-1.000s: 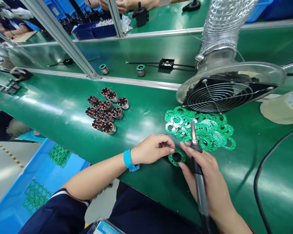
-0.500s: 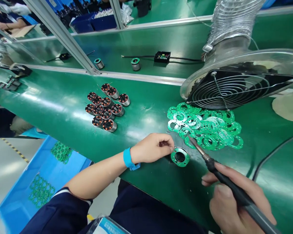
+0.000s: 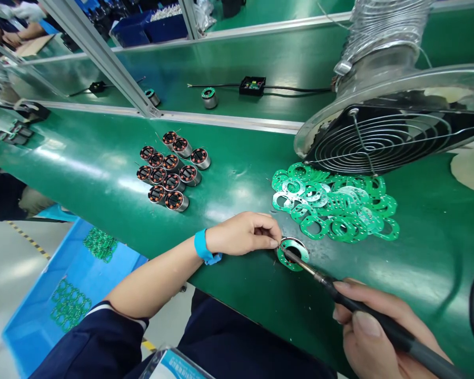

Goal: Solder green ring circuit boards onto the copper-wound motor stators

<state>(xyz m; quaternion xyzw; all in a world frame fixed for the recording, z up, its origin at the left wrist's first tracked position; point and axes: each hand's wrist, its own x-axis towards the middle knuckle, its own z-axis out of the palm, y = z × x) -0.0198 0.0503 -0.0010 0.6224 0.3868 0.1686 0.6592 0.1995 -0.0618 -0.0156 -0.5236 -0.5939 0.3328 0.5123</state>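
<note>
The green bench runs across the view, with a fume fan hanging over its right part and a loose heap of ring boards under that fan. Well apart to the left stands a cluster of wound motor cores, copper-coloured ends up. Near the bench's front edge, the right hand is wrapped around the soldering iron, fingers closed on the handle like a pen grip, its long axis running from lower right to upper left. The left hand comes in from the other side, thumb and fingertips drawn together in a pinch at the upper left edge of a single ring board. That ring lies just right of the left fingertips and ahead and to the left of the right hand, so the left is nearer; being round, it has no clear long axis. The iron's tip crosses the ring to its left side, close beside the left fingertips. Whether those fingertips hold a fine wire or only the board's edge is too small to tell.
</note>
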